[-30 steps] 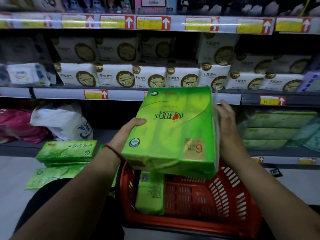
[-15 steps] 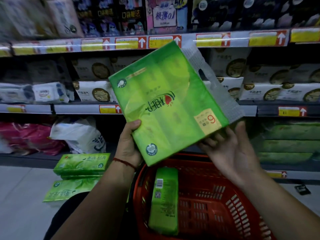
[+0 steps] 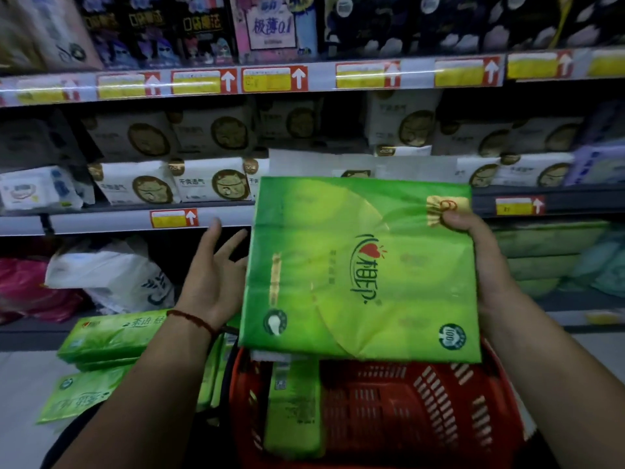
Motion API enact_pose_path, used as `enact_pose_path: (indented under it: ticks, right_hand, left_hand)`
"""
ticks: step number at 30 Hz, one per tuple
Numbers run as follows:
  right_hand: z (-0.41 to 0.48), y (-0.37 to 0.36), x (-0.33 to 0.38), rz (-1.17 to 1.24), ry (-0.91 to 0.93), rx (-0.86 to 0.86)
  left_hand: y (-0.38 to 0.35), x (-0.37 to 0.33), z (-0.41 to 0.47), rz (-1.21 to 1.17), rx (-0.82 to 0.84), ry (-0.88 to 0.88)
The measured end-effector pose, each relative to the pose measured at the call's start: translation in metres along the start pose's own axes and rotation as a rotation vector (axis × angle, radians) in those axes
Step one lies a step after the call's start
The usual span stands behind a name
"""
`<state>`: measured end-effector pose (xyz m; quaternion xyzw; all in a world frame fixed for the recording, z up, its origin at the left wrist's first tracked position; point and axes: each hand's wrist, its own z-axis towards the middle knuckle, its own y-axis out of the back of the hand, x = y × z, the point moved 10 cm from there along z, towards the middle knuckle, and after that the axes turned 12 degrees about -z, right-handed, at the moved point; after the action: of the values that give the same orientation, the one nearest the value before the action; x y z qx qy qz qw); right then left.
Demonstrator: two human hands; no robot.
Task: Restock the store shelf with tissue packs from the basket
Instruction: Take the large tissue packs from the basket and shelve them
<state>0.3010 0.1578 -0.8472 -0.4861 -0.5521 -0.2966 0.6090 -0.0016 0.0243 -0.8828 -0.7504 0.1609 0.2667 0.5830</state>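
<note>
One green tissue pack (image 3: 362, 269), gripped by the right hand (image 3: 487, 265) at frame centre above the red basket (image 3: 422, 411), should be steadied by the spread, empty left hand (image 3: 213, 279) before being shelved.

We see three shelf levels. The top shelf (image 3: 321, 79) carries dark and pink packs (image 3: 203, 25). The middle shelf (image 3: 101, 223) bears rows of white packs (image 3: 209, 179) with round brown emblems. On the bottom shelf (image 3: 33, 328) lie a white bag (image 3: 111, 279) and a pink bag (image 3: 23, 286) at the left, and stacked pale green packs (image 3: 548, 252) at the right. On the floor (image 3: 23, 384), green tissue packs (image 3: 111, 336) lie stacked just before the bottom shelf.
</note>
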Motion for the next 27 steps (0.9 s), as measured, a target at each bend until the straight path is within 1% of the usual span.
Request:
enact_pose_path:
  ticks: [2, 3, 5, 7, 9, 13, 15, 18, 22, 23, 24, 27]
  right_hand:
    - [-0.001, 0.001, -0.002, -0.083, -0.029, 0.007]
    - [-0.002, 0.001, -0.004, -0.115, -0.026, 0.015]
    - [-0.004, 0.0, -0.003, -0.146, -0.01, 0.011]
    - [-0.008, -0.006, 0.001, -0.136, 0.013, 0.02]
    - [-0.012, -0.01, 0.001, -0.07, -0.013, 0.025]
    - [-0.012, 0.005, -0.017, 0.079, -0.106, -0.081]
    - [-0.011, 0.001, -0.029, 0.149, -0.144, -0.086]
    - [-0.012, -0.025, -0.047, 0.282, -0.152, -0.001]
    - [-0.025, -0.082, -0.045, 0.18, -0.084, 0.199]
    - [-0.027, -0.089, -0.045, 0.128, -0.055, 0.211]
    - [-0.027, -0.092, -0.044, 0.079, -0.015, 0.192]
    - [-0.023, -0.071, -0.037, 0.007, 0.082, 0.009]
  left_hand:
    - [-0.013, 0.018, -0.004, 0.165, 0.03, 0.067]
    - [-0.019, 0.027, -0.006, 0.198, 0.026, 0.095]
    - [-0.027, 0.033, -0.01, 0.165, 0.013, 0.089]
    - [-0.029, 0.021, -0.013, 0.118, -0.022, -0.005]
    - [-0.029, 0.007, -0.016, 0.09, -0.037, -0.091]
    - [-0.026, -0.013, -0.024, 0.03, -0.046, -0.213]
    - [-0.023, -0.021, -0.029, -0.04, -0.071, -0.275]
    - [-0.02, -0.026, -0.03, -0.117, -0.095, -0.319]
    - [-0.021, -0.025, -0.028, -0.114, -0.091, -0.328]
    - [-0.023, -0.022, -0.027, -0.1, -0.077, -0.313]
    - [-0.024, -0.017, -0.024, -0.083, -0.053, -0.286]
    - [-0.03, -0.003, -0.019, -0.041, 0.035, -0.184]
